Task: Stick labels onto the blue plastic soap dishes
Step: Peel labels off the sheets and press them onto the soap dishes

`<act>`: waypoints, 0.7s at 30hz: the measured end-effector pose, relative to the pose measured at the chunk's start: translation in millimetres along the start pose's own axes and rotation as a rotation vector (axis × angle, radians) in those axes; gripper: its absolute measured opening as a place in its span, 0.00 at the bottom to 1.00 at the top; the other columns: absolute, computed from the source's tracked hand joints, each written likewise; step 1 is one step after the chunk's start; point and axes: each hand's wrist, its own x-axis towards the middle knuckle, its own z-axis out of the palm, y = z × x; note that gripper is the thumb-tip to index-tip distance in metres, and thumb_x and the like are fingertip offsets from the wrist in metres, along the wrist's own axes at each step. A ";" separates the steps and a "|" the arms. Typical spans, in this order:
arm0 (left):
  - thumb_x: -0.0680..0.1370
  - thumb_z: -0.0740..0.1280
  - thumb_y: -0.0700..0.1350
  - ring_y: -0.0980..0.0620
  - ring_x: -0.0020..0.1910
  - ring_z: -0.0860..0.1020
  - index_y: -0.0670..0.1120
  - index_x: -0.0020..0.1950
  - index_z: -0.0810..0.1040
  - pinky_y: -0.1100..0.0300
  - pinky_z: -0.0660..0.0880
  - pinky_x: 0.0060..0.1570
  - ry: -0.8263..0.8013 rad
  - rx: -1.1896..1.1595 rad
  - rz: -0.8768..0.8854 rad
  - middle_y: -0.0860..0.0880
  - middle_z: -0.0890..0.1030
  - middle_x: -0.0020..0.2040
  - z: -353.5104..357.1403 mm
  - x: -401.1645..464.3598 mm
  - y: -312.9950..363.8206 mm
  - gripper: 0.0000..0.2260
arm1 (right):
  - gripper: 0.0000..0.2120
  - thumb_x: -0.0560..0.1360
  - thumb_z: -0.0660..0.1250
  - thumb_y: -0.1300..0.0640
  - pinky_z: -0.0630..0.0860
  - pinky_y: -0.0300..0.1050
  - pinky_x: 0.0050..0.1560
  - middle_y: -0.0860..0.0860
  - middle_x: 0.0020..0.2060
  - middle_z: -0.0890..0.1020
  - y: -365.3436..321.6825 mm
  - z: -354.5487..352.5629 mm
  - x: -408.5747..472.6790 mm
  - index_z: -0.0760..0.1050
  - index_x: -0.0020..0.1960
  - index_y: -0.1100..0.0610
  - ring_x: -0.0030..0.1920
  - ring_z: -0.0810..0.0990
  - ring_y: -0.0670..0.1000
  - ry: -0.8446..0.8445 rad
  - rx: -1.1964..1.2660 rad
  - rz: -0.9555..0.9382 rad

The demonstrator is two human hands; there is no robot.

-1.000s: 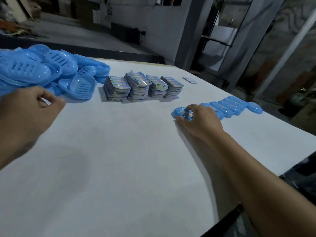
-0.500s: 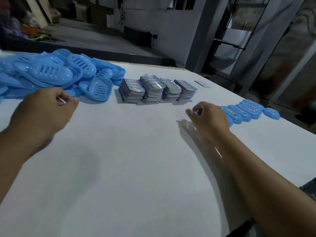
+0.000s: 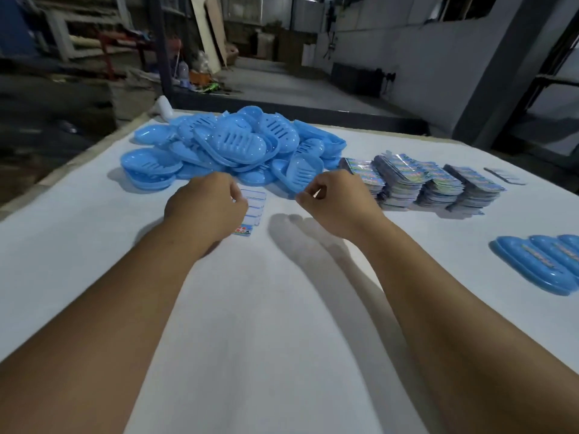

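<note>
Hands met over the white desk (image 3: 282,308). Our left hand (image 3: 206,208) curled round a sticker sheet (image 3: 252,208), most of its labels already peeled off. Our right hand (image 3: 336,200) had thumb and forefinger pinched together; whether a label sat between them, we could not tell. Soap dishes (image 3: 232,145) lay heaped at eleven o'clock, label stacks (image 3: 423,183) at one, labelled dishes (image 3: 542,261) at three.
</note>
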 end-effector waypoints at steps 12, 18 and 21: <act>0.71 0.73 0.63 0.50 0.52 0.77 0.55 0.61 0.77 0.55 0.70 0.46 -0.101 0.101 -0.005 0.53 0.80 0.59 -3.0 -6.5 2.4 0.22 | 0.19 0.80 0.61 0.52 0.67 0.53 0.63 0.61 0.62 0.77 0.0 40.5 18.2 0.74 0.67 0.59 0.62 0.74 0.65 -0.007 -0.192 -0.012; 0.73 0.73 0.61 0.50 0.58 0.78 0.55 0.63 0.77 0.56 0.70 0.48 -0.097 0.125 0.001 0.53 0.79 0.63 -5.9 -8.8 7.5 0.21 | 0.12 0.75 0.62 0.64 0.73 0.50 0.50 0.60 0.52 0.82 5.7 29.1 20.1 0.81 0.55 0.61 0.54 0.78 0.63 0.071 -0.155 -0.066; 0.74 0.73 0.60 0.50 0.59 0.78 0.55 0.64 0.77 0.56 0.70 0.48 -0.084 0.135 0.019 0.52 0.79 0.63 -6.4 -10.3 9.4 0.21 | 0.10 0.75 0.63 0.65 0.74 0.51 0.47 0.59 0.48 0.83 9.8 23.1 21.0 0.82 0.51 0.60 0.51 0.79 0.63 0.142 -0.135 -0.083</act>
